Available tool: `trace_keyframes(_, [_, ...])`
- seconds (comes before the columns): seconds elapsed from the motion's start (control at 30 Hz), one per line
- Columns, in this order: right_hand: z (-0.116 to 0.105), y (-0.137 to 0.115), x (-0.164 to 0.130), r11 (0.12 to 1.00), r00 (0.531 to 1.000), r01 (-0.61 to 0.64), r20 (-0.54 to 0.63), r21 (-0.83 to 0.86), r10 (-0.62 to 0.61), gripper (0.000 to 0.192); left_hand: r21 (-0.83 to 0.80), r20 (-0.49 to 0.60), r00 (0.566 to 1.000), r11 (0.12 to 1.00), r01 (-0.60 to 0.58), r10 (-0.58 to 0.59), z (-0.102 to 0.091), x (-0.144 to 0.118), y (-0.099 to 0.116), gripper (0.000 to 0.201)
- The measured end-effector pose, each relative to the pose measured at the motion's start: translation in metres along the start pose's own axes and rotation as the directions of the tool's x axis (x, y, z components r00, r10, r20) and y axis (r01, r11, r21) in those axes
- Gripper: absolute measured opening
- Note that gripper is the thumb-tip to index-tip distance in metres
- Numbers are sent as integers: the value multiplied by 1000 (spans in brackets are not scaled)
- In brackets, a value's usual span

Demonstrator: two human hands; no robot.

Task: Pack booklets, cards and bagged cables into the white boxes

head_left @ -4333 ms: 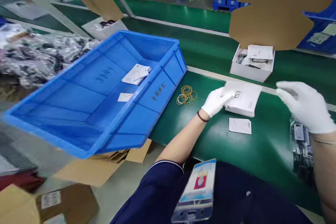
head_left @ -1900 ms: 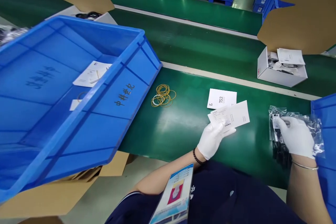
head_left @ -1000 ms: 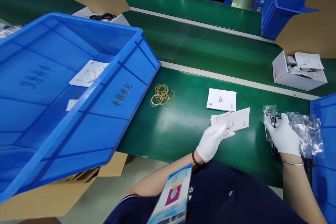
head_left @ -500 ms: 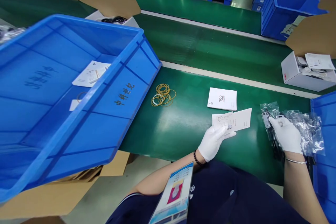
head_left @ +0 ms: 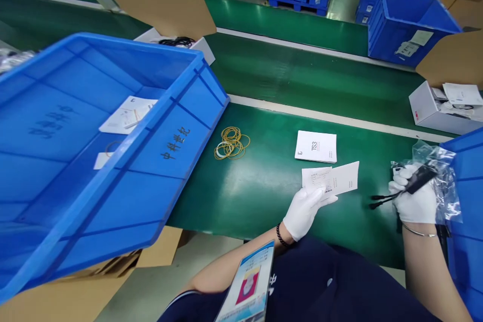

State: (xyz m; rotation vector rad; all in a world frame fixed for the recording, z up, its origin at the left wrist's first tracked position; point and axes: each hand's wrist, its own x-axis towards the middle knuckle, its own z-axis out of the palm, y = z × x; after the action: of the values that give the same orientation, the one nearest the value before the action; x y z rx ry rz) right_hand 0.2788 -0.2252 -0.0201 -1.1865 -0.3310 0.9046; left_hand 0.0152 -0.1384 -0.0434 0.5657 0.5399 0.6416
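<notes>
My left hand, in a white glove, is closed on white printed paper cards, which fan out to the right above the green bench. Just beyond them lies a stack of white booklets marked TS3. At the right, my gloved right hand grips a black cable adapter; its two short leads with plugs point left. Clear plastic bags lie beside and behind that hand, partly covered by it. Whether the adapter is inside a bag, I cannot tell.
A large blue bin tilts at the left, with white booklets inside. Yellow rubber bands lie on the green bench. Another blue bin borders the right side. Open white boxes stand along the conveyor.
My right hand has lifted the black cable adapter from among the bagged items and turned over with it. My left hand still holds the cards in nearly the same place. The view has shifted slightly.
</notes>
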Motion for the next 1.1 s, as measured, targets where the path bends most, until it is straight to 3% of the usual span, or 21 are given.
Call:
trace_keyframes(0.1, [8, 3, -2, 879, 981, -80, 194, 471, -15, 21, 21, 12, 1000, 1000, -1, 0, -2, 0, -1, 39])
trace_keyframes(0.17, [15, 7, -4, 754, 942, -166, 329, 636, -70, 12, 20, 10, 1000, 1000, -2, 2, -3, 1, -1, 39])
trace_keyframes(0.27, [22, 14, -4, 664, 881, -269, 457, 698, -123, 9, 24, 4, 1000, 1000, 8, -8, -3, 1, -2, 44])
trace_keyframes(0.47, [25, 26, -1, 529, 794, -414, 578, 741, -188, 24, 61, 14, 1000, 998, 25, -26, 0, -1, 0, 46])
trace_keyframes(0.73, [25, 31, 2, 368, 742, -534, 631, 761, -229, 28, 52, 28, 999, 998, 20, -22, 2, -2, 1, 48])
trace_keyframes(0.8, [25, 31, 2, 416, 763, -504, 616, 757, -198, 26, 56, 31, 999, 998, 23, -25, 3, -2, 1, 45])
trace_keyframes(0.9, [25, 31, 1, 583, 824, -380, 550, 718, -140, 22, 65, 47, 998, 998, 27, -30, 2, -2, 2, 43])
trace_keyframes(1.0, [26, 27, -1, 663, 885, -272, 452, 697, -113, 22, 72, 50, 998, 997, 35, -38, 3, -2, 3, 45])
trace_keyframes(1.07, [28, 21, -2, 812, 930, -160, 363, 561, -67, 21, 74, 46, 998, 997, 30, -34, 5, -3, 4, 46])
trace_keyframes(1.1, [29, 16, -3, 925, 953, -63, 299, 374, -56, 22, 75, 47, 998, 997, 28, -31, 6, -4, 4, 46])
